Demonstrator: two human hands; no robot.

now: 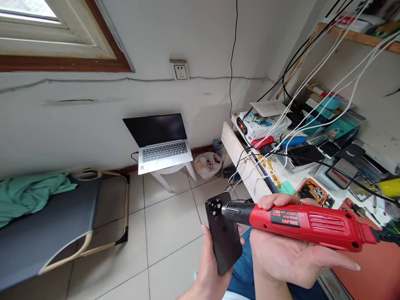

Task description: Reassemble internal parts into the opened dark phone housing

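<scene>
My left hand is wrapped round a dark smartphone, its back and camera lenses turned up towards me. In my right hand lies a red heat gun with a black and metal nozzle, gripped by the fingers over its top while the thumb sticks out to the right. The nozzle's tip is just by the phone's camera block; whether it touches I cannot tell. From the gun's rear end a black cord runs off to the right.
On the right stands a cluttered workbench with phone parts, tools and a white device; white cables hang across it. An open laptop rests on a white stool. At left is a folding bed with a green cloth.
</scene>
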